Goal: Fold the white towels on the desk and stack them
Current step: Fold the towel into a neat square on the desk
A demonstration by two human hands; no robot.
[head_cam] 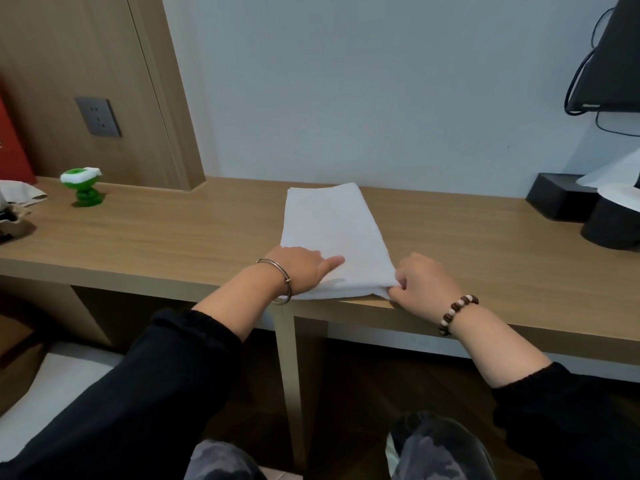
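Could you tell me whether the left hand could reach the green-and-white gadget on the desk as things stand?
Probably yes: only bare desk lies between the left hand and the green-and-white gadget, though it would have to leave the white towel it rests on.

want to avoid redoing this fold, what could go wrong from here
The towel has its near edge at the front edge of the desk, so a pull toward the person could drag it off. The right hand pinches only the near right corner while the left hand rests on the near left one; lifting unevenly may skew the fold or split the layers.
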